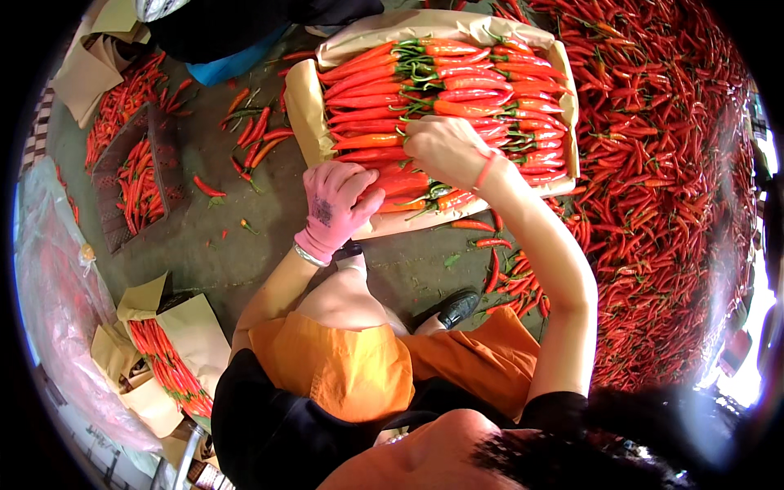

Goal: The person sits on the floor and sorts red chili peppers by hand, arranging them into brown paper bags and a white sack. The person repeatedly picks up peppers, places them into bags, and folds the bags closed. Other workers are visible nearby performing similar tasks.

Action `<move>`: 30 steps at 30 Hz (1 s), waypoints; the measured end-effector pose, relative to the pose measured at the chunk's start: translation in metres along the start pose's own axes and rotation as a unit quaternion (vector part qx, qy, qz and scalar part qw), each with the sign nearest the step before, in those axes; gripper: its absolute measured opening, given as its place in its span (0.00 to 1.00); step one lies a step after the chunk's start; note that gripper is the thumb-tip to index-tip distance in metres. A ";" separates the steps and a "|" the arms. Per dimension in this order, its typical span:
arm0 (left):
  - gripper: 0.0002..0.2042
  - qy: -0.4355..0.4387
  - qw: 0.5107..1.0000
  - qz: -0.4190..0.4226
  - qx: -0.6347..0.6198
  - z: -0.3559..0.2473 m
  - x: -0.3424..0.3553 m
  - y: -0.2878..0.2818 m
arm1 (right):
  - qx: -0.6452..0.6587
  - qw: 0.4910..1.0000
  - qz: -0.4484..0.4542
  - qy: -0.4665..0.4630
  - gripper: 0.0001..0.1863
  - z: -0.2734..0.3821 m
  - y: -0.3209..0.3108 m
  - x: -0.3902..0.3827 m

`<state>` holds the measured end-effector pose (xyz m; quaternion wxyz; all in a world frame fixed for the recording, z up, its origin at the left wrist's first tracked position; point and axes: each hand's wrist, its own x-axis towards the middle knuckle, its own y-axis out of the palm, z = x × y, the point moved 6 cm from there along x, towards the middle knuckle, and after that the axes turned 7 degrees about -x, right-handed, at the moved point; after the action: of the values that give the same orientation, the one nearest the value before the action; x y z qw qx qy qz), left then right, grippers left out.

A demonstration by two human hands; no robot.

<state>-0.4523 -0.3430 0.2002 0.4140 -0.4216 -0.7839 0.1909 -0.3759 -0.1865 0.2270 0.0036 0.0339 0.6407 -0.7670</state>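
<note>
A paper-lined box (304, 110) in front of me is filled with neat rows of long red chili peppers (367, 114), their green stems meeting along the middle. My left hand (336, 202), in a pink glove, is at the box's near left corner. Its fingers curl against the pepper tips there; whatever lies inside them is hidden. Bare, with a pink band at the wrist, my right hand (445, 151) reaches over the rows. Its fingers are closed down on a pepper near the stems, and the hand covers most of that pepper.
A large heap of loose red chilies (653, 188) spreads along the right. To the left stands a dark plastic crate (167, 167) with chilies, and some lie scattered on the floor (220, 261). Another packed carton (196, 327) sits lower left. A person in dark clothing (220, 33) is beyond the box.
</note>
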 end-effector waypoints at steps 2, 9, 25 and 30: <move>0.10 0.001 1.000 0.003 0.009 0.004 -0.001 -0.001 | -0.016 0.995 0.099 0.013 0.03 0.001 0.020 0.006; 0.06 -0.028 0.999 -0.003 0.033 0.018 0.010 -0.001 | 0.039 0.993 0.100 0.054 0.04 -0.015 0.013 0.010; 0.15 -0.060 0.995 -0.080 -0.024 0.024 -0.014 -0.039 | 0.162 0.956 -0.171 0.173 0.12 -0.038 -0.051 -0.061; 0.11 -0.008 0.999 -0.046 -0.013 0.005 -0.010 -0.021 | 0.363 0.862 -0.105 0.336 0.16 -0.050 -0.031 -0.095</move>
<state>-0.4643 -0.3630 0.2062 0.4106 -0.3892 -0.8079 0.1649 -0.2803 -0.1356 0.2545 -0.3057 0.2210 0.2790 -0.8831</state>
